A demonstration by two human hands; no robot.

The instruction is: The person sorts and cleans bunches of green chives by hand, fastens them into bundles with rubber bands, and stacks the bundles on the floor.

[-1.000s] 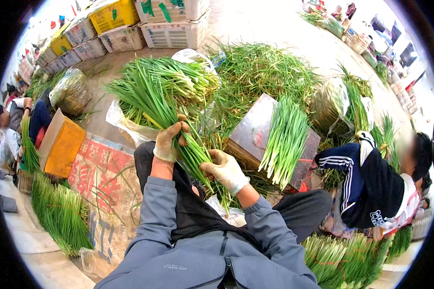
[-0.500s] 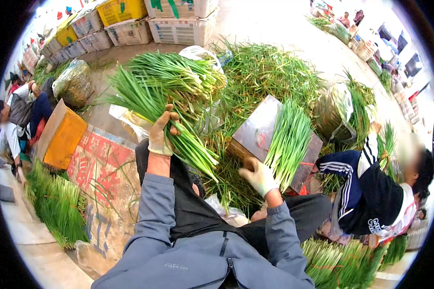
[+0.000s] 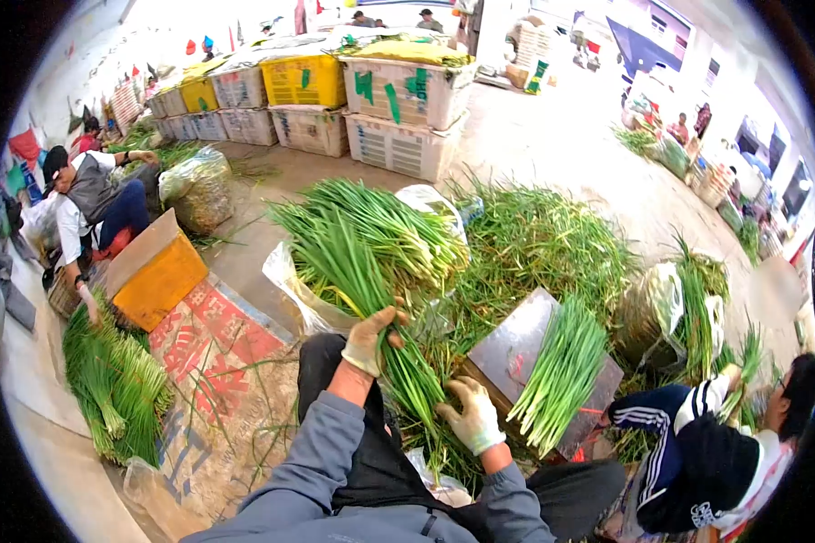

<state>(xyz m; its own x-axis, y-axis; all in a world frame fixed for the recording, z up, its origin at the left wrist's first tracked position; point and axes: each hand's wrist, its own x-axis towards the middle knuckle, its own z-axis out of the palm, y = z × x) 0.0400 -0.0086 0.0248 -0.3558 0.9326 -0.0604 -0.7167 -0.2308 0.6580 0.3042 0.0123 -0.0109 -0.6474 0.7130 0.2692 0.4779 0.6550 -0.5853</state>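
Note:
A bunch of long green chives (image 3: 358,282) is gripped in my gloved left hand (image 3: 373,342), leaves toward the upper left and pale stems pointing down. My gloved right hand (image 3: 473,418) is beside the lower stems, its thumb and fingers bent but apart; whether it touches them I cannot tell. Behind the held bunch a larger pile of chives (image 3: 407,231) rests on white plastic. To the right, more chives (image 3: 561,376) lie neatly aligned on a grey board (image 3: 513,341).
Loose chives and trimmings (image 3: 543,240) cover the floor ahead. Stacked crates (image 3: 394,145) stand behind. An orange box (image 3: 158,282) and flattened cardboard (image 3: 226,389) are at left, near chive bundles (image 3: 113,389). A co-worker (image 3: 711,462) sits close on the right, another person (image 3: 100,199) at left.
The view has tilted up, showing more of the crates and hall. My right hand has come closer to the stems of the held bunch. My left hand keeps its grip.

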